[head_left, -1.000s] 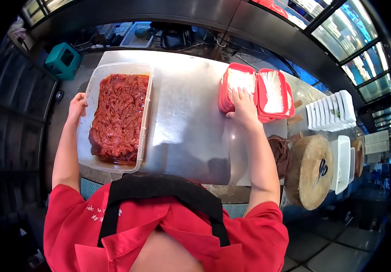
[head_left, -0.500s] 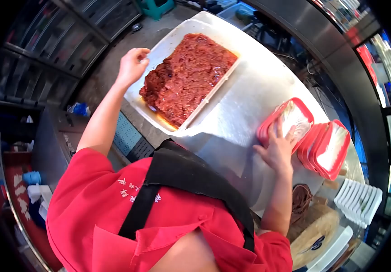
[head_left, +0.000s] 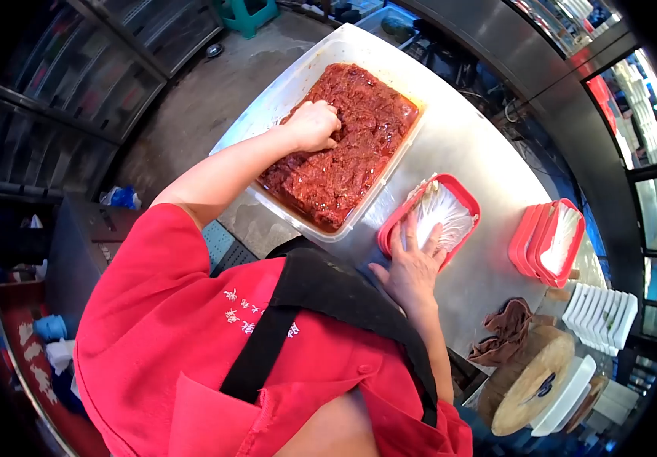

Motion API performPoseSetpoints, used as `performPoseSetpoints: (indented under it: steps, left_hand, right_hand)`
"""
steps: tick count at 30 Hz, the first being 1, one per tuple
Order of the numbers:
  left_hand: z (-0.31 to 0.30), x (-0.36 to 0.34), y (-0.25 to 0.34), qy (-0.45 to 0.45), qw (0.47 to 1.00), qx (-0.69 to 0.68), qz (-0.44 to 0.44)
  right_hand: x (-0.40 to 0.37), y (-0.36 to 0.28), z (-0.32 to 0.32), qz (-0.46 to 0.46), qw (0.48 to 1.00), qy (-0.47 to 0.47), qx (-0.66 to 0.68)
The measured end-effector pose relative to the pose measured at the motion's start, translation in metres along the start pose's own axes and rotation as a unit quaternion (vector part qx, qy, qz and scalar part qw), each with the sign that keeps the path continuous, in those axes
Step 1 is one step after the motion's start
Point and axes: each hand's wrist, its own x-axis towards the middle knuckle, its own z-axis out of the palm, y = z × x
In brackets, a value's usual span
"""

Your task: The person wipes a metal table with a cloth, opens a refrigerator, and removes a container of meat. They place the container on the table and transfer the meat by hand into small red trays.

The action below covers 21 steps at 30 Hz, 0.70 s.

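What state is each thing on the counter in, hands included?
Large clear plastic tub: uncovered.
Red marinated meat: fills the tub.
Single red plastic tray: film-lined, beside the tub.
Stack of red plastic trays: nested, apart.
Brown cloth: crumpled.
Left hand: curled into the meat.
Right hand: open, flat on the tray.
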Motion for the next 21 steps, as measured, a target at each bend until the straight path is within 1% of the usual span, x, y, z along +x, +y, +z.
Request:
performPoseSetpoints:
  steps: [2, 3, 4, 6, 8, 9, 10, 11, 12, 14, 15, 16, 17, 18, 19, 20, 21]
  left_hand:
    - [0.008, 0.005, -0.004, -0.036, 0.999, -0.015, -0.008]
    - [0.005, 0.003, -0.002, -0.014, 1.000, -0.024, 0.016]
    - [0.002, 0.000, -0.002, -0.011, 0.999, -0.029, 0.024]
    - [-0.006, -0.003, -0.004, -0.086, 0.991, -0.101, -0.001]
    - [-0.002, -0.003, -0.018, -0.071, 0.991, -0.113, 0.025]
    - [-0.006, -0.004, -0.024, -0.058, 0.973, -0.222, 0.005]
    - [-0.012, -0.004, -0.030, -0.045, 0.944, -0.327, -0.014]
    - [-0.020, -0.006, -0.035, -0.061, 0.897, -0.435, -0.053]
    - [-0.034, -0.009, -0.034, -0.078, 0.857, -0.505, -0.069]
    - [-0.051, -0.010, -0.039, -0.145, 0.779, -0.607, -0.056]
    - [-0.061, -0.012, -0.033, -0.143, 0.782, -0.605, -0.051]
    - [-0.070, -0.015, -0.024, -0.150, 0.729, -0.666, -0.055]
    - [-0.077, -0.018, -0.012, -0.158, 0.670, -0.723, -0.059]
    - [-0.082, -0.019, 0.000, -0.158, 0.672, -0.721, -0.053]
    - [-0.086, -0.021, 0.013, -0.164, 0.635, -0.754, -0.040]
    - [-0.088, -0.020, 0.025, -0.171, 0.597, -0.783, -0.028]
    - [-0.085, -0.018, 0.035, -0.160, 0.581, -0.798, -0.015]
  right_hand:
    - [0.002, -0.013, 0.000, 0.005, 1.000, -0.011, 0.001]
    - [0.004, -0.019, -0.001, 0.011, 1.000, -0.013, 0.003]
    - [0.004, -0.022, -0.002, 0.019, 1.000, -0.014, -0.002]
    - [0.005, -0.025, -0.004, -0.002, 0.999, -0.023, 0.022]
    - [0.002, -0.022, -0.018, -0.003, 0.999, -0.024, 0.037]
    - [0.001, -0.018, -0.021, 0.003, 0.993, 0.001, 0.116]
    - [0.001, -0.017, -0.026, 0.008, 0.980, 0.028, 0.196]
    - [0.002, -0.017, -0.033, -0.011, 0.970, 0.101, 0.223]
    - [0.006, -0.019, -0.039, -0.007, 0.969, 0.104, 0.222]
    - [0.018, -0.020, -0.047, 0.030, 0.902, 0.115, 0.416]
    - [0.028, -0.017, -0.046, 0.007, 0.895, 0.131, 0.426]
    - [0.042, -0.018, -0.047, 0.013, 0.860, 0.109, 0.498]
    - [0.052, -0.021, -0.056, 0.019, 0.836, 0.086, 0.542]
    - [0.066, -0.020, -0.052, -0.003, 0.801, 0.102, 0.590]
    - [0.078, -0.021, -0.049, -0.017, 0.758, 0.110, 0.642]
    - [0.086, -0.019, -0.042, -0.017, 0.758, 0.116, 0.642]
    - [0.092, -0.016, -0.036, -0.018, 0.668, 0.081, 0.739]
